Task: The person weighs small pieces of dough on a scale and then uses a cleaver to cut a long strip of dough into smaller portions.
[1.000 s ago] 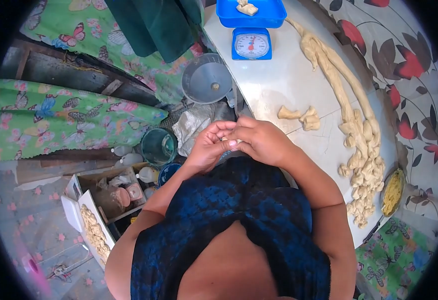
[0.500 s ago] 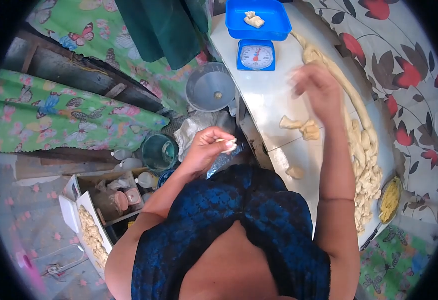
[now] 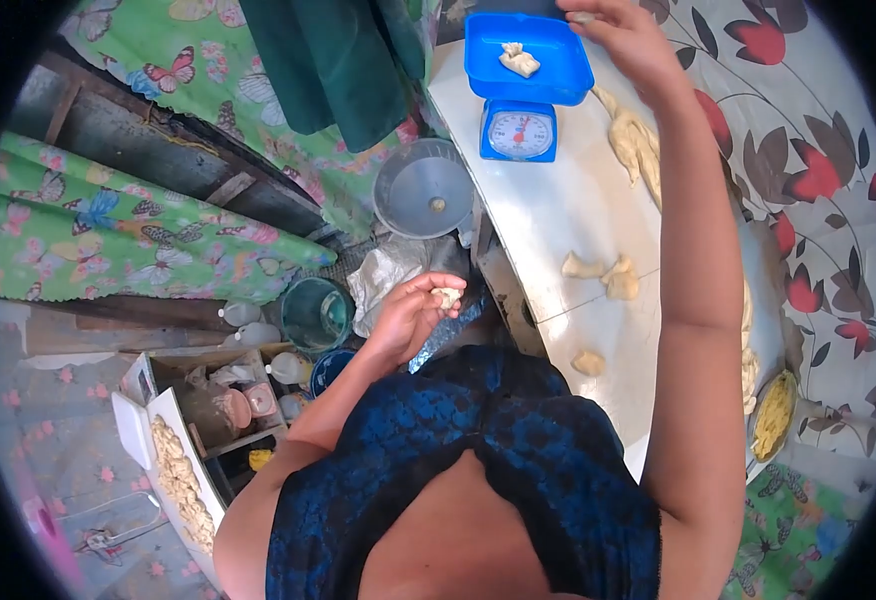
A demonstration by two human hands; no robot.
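My left hand (image 3: 410, 318) is closed around a small lump of dough (image 3: 447, 297) in front of my body. My right hand (image 3: 630, 42) reaches to the right rim of the blue weighing tray, its fingers pinched on a small pale bit of dough (image 3: 581, 17), partly cut off by the frame edge. In the tray (image 3: 558, 75) of the blue kitchen scale (image 3: 520, 133) lies a folded piece of dough (image 3: 520, 62). Loose dough pieces (image 3: 620, 277) rest on the white table (image 3: 528, 220), with another piece (image 3: 588, 362) nearer me.
A long dough strip (image 3: 634, 145) runs along the table's right side, partly behind my right arm. An oval dish of yellow stuff (image 3: 774, 418) stands at right. Left are a grey basin (image 3: 423, 190), a green bucket (image 3: 316, 312) and a tray of dough pieces (image 3: 180, 480).
My right hand has moved up and away from above the table to the scale tray's right rim. My left hand has turned slightly, still holding its dough. The view has shifted a little.
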